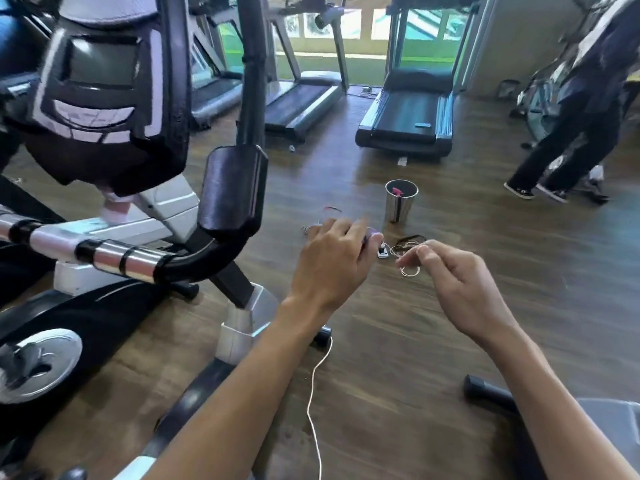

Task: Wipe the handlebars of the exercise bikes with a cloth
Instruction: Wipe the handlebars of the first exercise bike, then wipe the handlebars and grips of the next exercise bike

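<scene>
An exercise bike stands at my left, its chrome and black handlebar [121, 259] reaching toward the middle and its console [104, 74] above. My left hand [332, 261] is stretched out to the right of the handlebar, apart from it. Its fingers curl round a small dark purple object [373, 234]. My right hand [460, 285] is beside it, thumb and forefinger pinching a thin white cord loop [410, 270]. No cloth is in view.
A steel cup [401, 202] and tangled cords [408, 242] lie on the wooden floor ahead. A white cord [313, 410] trails under my left forearm. Treadmills [408, 116] line the windows. A person [575, 133] walks at the right. Another machine's black foot [485, 393] is near right.
</scene>
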